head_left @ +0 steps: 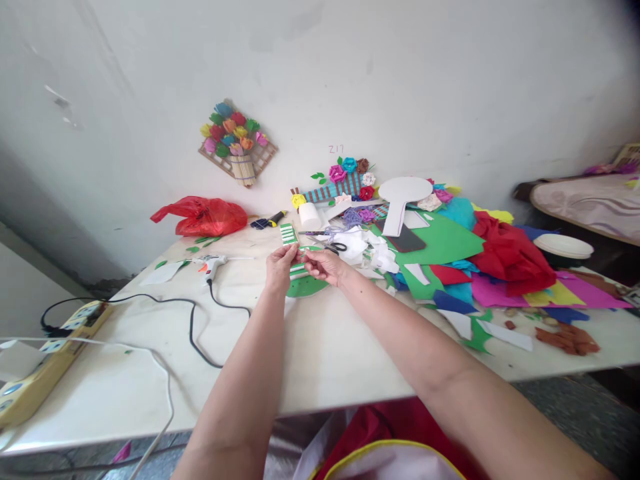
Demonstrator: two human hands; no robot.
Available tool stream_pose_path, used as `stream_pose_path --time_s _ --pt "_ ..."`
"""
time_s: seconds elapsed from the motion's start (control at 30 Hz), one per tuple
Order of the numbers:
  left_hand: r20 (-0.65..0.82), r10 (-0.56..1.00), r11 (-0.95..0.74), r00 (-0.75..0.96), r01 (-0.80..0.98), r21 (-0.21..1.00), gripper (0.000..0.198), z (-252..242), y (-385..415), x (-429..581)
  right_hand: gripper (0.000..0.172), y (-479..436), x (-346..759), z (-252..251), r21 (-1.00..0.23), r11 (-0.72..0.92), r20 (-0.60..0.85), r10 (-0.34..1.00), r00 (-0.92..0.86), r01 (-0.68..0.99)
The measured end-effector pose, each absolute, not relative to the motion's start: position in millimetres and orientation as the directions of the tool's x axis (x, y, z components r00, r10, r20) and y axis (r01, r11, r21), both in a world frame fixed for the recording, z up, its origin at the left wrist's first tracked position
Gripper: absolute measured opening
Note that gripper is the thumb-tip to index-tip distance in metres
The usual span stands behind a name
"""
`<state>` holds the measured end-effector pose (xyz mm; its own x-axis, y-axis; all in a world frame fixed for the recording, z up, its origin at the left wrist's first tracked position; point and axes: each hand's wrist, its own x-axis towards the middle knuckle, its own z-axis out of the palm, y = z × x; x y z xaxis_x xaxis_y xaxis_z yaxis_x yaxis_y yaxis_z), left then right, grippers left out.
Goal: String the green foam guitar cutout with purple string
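At the middle of the table, my left hand (281, 268) is closed, its fingertips pinching the edge of a green-and-white striped piece (289, 235). My right hand (325, 267) meets it from the right with thumb and fingers pressed together; whatever sits between them is too small to name. Beneath both hands lies a rounded green sheet (306, 288) with small dark dots, and white stripes show just above it. Black-handled scissors (338, 247) rest behind my right hand, among white paper scraps (353, 243). To the left lies a white glue gun (214, 265) with its cord trailing.
A red plastic bag (210, 217) and a yellow-handled cutter (276, 219) lie at the back. Coloured paper and foam sheets (445, 243) crowd the right, with a white paddle-shaped cutout (404, 193). Cords cross the left near a power strip (60, 353). Paper flowers (235, 133) hang on the wall.
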<state>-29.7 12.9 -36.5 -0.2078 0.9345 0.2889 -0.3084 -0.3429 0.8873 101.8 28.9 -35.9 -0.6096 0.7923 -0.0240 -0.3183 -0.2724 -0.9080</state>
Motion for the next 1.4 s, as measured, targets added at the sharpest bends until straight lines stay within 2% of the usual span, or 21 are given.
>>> stream_pose_path --time_s 0.57,1.4 --pt "0.308 0.930 -0.361 -0.203 -0.335 0.870 0.023 -34 11 -31 0.018 24 102 -28 -0.855 -0.381 -0.051 0.738 -0.673 -0.353" --pt "0.313 0.929 -0.366 -0.197 -0.366 0.856 0.022 -32 9 -29 0.016 26 102 -28 -0.848 -0.387 -0.046 0.735 -0.677 -0.362"
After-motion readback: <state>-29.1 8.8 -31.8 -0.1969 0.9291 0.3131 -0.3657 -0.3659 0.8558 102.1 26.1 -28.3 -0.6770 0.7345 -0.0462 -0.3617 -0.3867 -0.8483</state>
